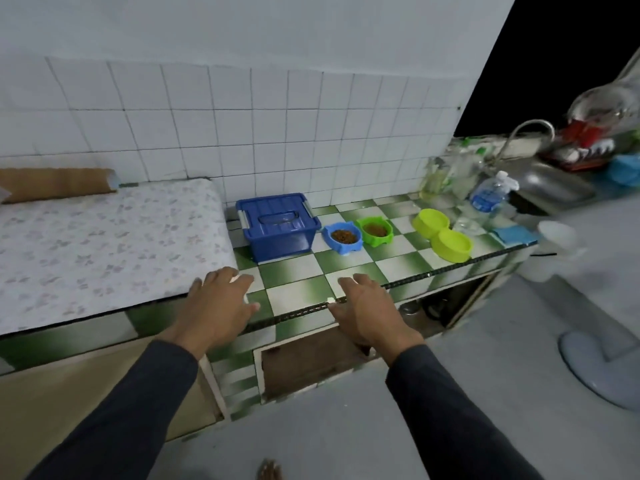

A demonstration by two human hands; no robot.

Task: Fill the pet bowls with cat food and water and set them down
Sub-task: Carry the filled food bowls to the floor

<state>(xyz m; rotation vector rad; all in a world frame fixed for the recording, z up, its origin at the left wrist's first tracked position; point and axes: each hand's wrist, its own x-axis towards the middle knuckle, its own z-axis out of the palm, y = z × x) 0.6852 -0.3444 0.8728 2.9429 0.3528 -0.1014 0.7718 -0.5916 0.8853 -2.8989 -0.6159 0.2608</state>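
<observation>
Both hands hover low over the front edge of the green-and-white checker-tiled desk [294, 292], empty, dark sleeves behind them. On the left hand [216, 303] the fingers [242, 280] are spread and relaxed, holding nothing; the right hand [367, 310] lies just as loose, flat near the desk's dark edging.

Further back, going left to right: a blue plastic storage box with a clipped lid [277, 225] stands against the wall tiles, presumably the food store. Just beside it sits a small blue plastic pet bowl [343, 237] holding brown kibble, then a bright green plastic pet bowl [375, 231], also filled. Apart from these, two shallow yellow-green plastic bowls [443, 235] touch each other and look empty. Behind them stands a clear plastic water bottle with a blue label [489, 195], near the steel sink [550, 188].

All four bowls should be light and stiff, with smooth walls that may slip; pinching a rim, thumb inside, would likely hold best. Loaded ones ought to stay level, since kibble rolls. Once filled with water, the yellow-green pair will probably slosh, so two hands under the base seems wiser. That bottle is likely soft-walled, so grip its waist gently.
</observation>
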